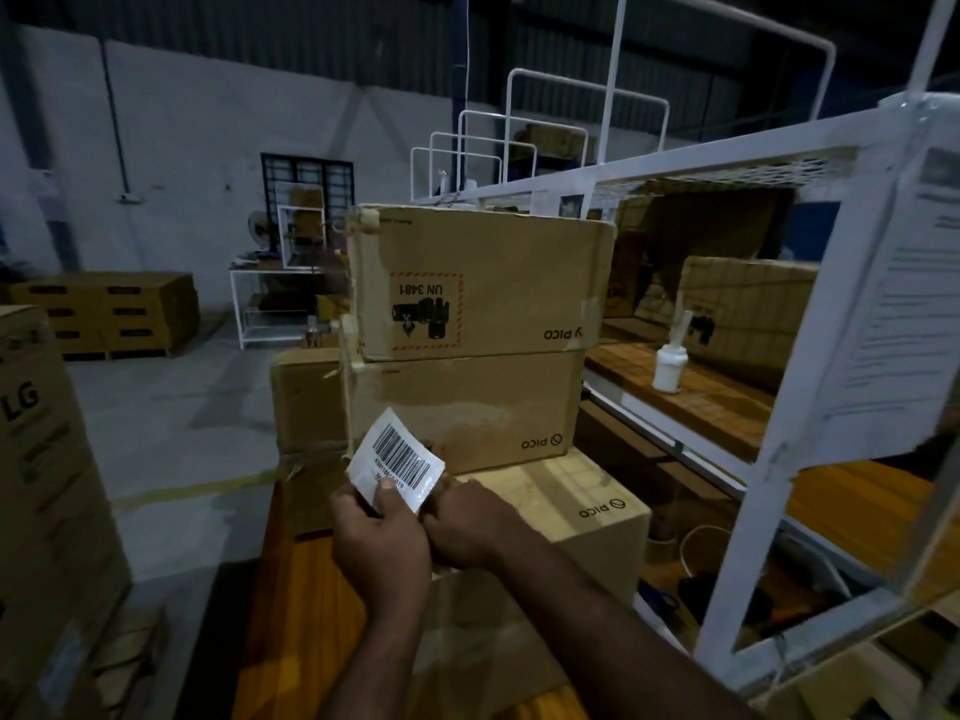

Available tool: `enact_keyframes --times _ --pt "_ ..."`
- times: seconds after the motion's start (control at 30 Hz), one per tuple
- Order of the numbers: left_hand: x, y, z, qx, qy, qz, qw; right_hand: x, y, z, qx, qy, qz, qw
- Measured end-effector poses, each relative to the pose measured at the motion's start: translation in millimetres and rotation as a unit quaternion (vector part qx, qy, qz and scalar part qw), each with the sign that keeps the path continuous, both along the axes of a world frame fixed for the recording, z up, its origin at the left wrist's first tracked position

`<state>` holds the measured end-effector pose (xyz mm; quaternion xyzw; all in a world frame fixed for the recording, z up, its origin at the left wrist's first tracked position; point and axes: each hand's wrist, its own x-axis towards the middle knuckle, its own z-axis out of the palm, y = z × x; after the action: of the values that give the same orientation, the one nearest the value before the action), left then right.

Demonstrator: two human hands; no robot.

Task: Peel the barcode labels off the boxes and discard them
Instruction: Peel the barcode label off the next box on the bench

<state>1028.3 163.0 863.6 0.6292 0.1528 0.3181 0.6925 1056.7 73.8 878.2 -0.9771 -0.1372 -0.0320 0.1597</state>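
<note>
Barcode label (397, 459) is held in front of the middle box (478, 402), apparently free of it. Left hand (382, 537) pinches its lower edge; right hand (467, 527) pinches its lower right corner. Risk: the sticky back clings to the fingers (387, 498) or folds over at discard; no bin is visible.

Looks like a warehouse to me: cardboard boxes (467, 283) stacked up front, a low pile of cartons (109, 309) by the far wall (208, 148), white metal racks (810, 283) with wooden shelves (691, 392), bare concrete floor (171, 407), and corrugated sheet metal (260, 33) up high.
</note>
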Motion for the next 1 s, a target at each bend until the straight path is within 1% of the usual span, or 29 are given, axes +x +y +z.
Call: enact_keyframes --times 0.1,0.17,0.23,0.33,0.4,0.47,0.53,0.6,0.63,0.67,0.77,0.87,0.93,1.0 --pt "-1 -1 1 0.004 -0.002 -0.007 1.0 -15 -8 3 0.001 0.016 0.037 0.999" --pt "-1 -2 2 0.007 0.0 -0.01 1.0 -30 -16 1 0.026 0.001 0.07 0.997" --pt "-2 -1 3 0.008 0.0 -0.008 1.0 -45 -23 -3 0.09 -0.016 0.067 0.994" --pt "-3 1 2 0.006 -0.006 -0.03 1.0 -55 -29 -12 0.225 -0.012 0.033 0.974" --pt "-2 3 4 -0.014 -0.002 -0.053 0.999 -55 -31 -14 0.311 -0.018 -0.002 0.95" --pt "-3 8 7 -0.046 -0.004 -0.088 0.995 -56 -32 -10 0.402 -0.024 -0.03 0.915" --pt "-7 13 9 -0.039 -0.005 -0.109 0.993 -58 -31 -2 0.476 -0.028 -0.052 0.877" --pt "-11 16 10 -0.029 -0.014 -0.128 0.991 -59 -28 11 0.549 0.001 -0.053 0.834" --pt "-14 17 13 -0.025 -0.022 -0.136 0.99 -58 -26 17 0.574 0.024 -0.04 0.818" --pt "-16 18 15 -0.02 -0.029 -0.14 0.99 -56 -24 22 0.582 0.04 -0.02 0.812" --pt "-31 25 28 -0.004 -0.059 -0.152 0.987 -54 -17 36 0.541 0.041 0.032 0.839" --pt "-47 41 35 0.007 -0.075 -0.154 0.985 -55 -11 43 0.534 0.035 0.069 0.842" --pt "-61 52 35 0.018 -0.072 -0.136 0.988 -56 -5 42 0.514 0.044 0.108 0.85" --pt "-79 65 30 0.003 -0.052 -0.108 0.993 -57 6 36 0.497 0.058 0.147 0.853"
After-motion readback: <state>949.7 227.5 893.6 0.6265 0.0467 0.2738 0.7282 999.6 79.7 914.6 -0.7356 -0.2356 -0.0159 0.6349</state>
